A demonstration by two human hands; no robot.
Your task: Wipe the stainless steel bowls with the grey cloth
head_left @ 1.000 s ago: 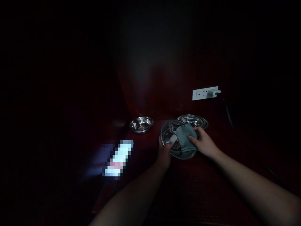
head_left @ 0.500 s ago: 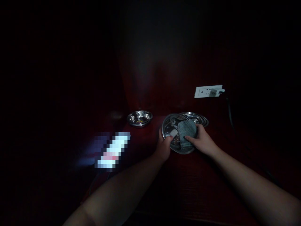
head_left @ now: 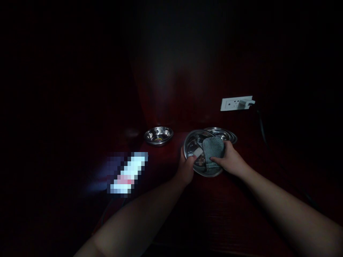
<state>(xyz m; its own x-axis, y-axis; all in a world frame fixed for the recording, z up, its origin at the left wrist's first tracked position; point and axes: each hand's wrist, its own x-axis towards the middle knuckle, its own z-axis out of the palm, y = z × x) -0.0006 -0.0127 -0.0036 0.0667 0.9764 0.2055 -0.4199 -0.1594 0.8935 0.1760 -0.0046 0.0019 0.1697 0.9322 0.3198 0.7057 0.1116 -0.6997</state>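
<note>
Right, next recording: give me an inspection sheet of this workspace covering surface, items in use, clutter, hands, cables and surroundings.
Surface: dark red tabletop, dimly lit.
Items in use: round shiny metal bowl, tilted; grey-green rectangular fabric cloth covering part of its inside.
Clutter: shiny round metal dishes at picture left; nested shiny metal dishes behind the held bowl; bright pixelated rectangle, identity unclear.
Hands: left hand grips the bowl's side; right hand holds the cloth.
Cables: dark cable below the plug.
Surroundings: white rectangular socket plate with white plug; outer areas too dark to read.
</note>
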